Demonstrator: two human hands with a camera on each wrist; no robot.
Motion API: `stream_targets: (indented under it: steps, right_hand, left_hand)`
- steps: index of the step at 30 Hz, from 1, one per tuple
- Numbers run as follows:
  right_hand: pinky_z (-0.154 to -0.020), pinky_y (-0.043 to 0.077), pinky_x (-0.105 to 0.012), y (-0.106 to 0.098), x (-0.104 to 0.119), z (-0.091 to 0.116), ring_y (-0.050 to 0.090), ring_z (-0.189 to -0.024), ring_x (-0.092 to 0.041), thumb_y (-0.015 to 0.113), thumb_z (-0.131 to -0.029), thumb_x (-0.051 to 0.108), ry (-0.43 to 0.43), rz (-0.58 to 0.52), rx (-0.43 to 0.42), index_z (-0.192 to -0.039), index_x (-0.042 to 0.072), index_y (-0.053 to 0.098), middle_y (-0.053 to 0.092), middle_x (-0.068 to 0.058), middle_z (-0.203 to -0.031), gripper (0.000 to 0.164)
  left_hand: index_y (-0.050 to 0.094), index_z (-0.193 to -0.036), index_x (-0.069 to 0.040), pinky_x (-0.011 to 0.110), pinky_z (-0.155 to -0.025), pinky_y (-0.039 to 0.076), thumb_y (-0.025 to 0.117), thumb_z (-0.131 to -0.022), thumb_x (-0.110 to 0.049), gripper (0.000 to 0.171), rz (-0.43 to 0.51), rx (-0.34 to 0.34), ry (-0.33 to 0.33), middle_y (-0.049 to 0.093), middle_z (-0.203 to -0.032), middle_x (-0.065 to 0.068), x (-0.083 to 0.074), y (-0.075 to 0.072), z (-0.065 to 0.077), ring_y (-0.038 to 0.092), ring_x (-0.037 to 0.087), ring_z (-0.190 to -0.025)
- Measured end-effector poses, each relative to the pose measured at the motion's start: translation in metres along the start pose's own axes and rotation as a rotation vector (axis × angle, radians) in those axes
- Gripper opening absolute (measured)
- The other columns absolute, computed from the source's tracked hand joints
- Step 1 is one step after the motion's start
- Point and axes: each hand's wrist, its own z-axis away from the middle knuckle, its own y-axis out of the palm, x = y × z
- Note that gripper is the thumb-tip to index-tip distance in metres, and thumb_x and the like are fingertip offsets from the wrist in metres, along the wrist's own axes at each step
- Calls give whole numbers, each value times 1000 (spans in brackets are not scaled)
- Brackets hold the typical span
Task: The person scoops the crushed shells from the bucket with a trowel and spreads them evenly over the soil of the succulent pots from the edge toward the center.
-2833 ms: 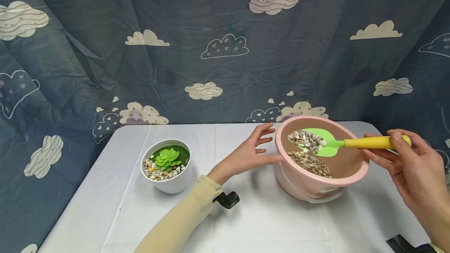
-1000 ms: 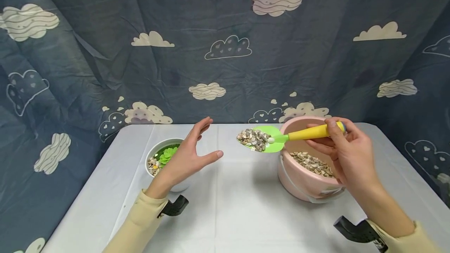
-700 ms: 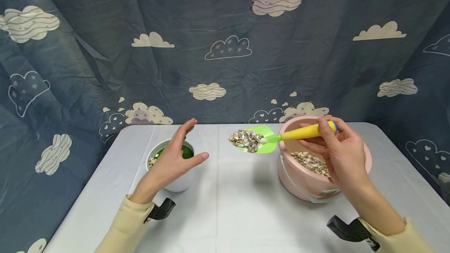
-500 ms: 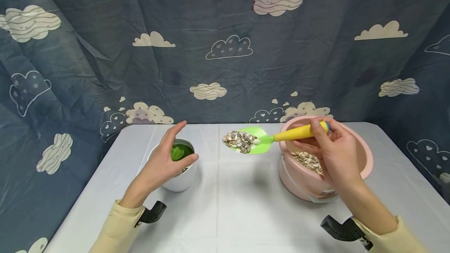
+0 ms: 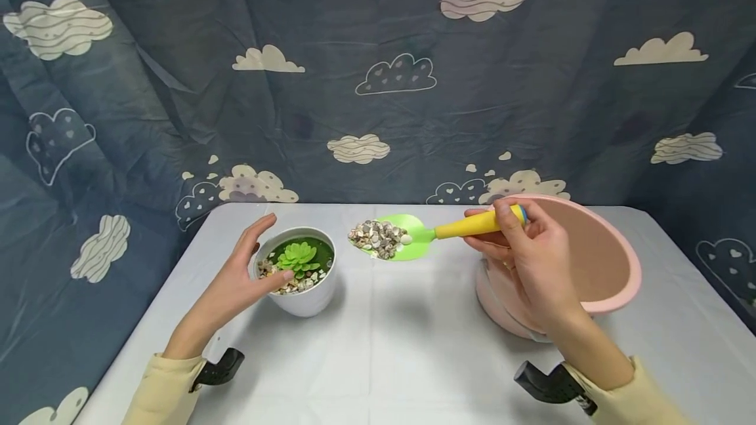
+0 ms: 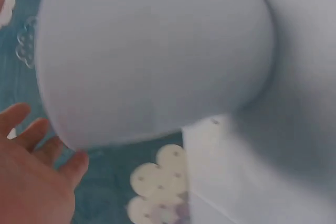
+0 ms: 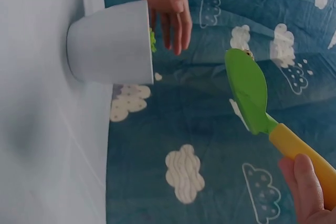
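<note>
My right hand (image 5: 534,258) grips the yellow handle of a garden trowel (image 5: 416,246), raised over the table between bucket and pot. Small mixed pebbles (image 5: 378,239) are heaped on its green blade, which points left. The right wrist view shows the underside of that trowel (image 7: 247,90). A white pot (image 5: 307,299) stands left of the blade, holding a green succulent (image 5: 297,258) with pebbles around it. My left hand (image 5: 233,284) is at the pot's left side, fingers and thumb spread, the thumb overlapping the front rim in the head view.
A pink bucket (image 5: 602,254) stands at the right, partly behind my right hand, its contents hidden now. Both stand on a white tablecloth (image 5: 378,359). A dark blue cloud-print cloth (image 5: 401,123) hangs behind the table.
The loaded trowel has moved left out of the bucket toward the pot. My left hand has gone from beside the bucket, past the pot, to its left side.
</note>
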Motion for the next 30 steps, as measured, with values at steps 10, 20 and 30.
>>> stream_targets:
  steps: [10,20,30]
  right_hand:
    - [-78,53,-47,18,-25,-6,68,-98,-35,58,-100,14,10,-25,32,-114,-9,50,68,-25,-108,28]
    - [-75,55,-46,35,-42,-12,71,-90,-33,58,-100,14,59,30,13,-112,-5,51,71,-18,-103,24]
    - [-75,55,-47,41,-50,-17,71,-87,-32,60,-99,15,72,-15,-4,-110,-5,52,72,-19,-102,24]
  left_hand:
    - [15,-158,-22,61,-109,20,80,-79,-15,102,253,85,-68,19,-158,11,37,6,-1,16,34,-144]
    - [18,-157,-25,28,-93,45,81,-77,-11,103,409,116,-99,23,-154,15,50,6,-2,35,36,-130]
    - [18,-157,-29,31,-94,47,79,-78,-11,101,429,103,-116,25,-152,15,50,8,-1,42,34,-126]
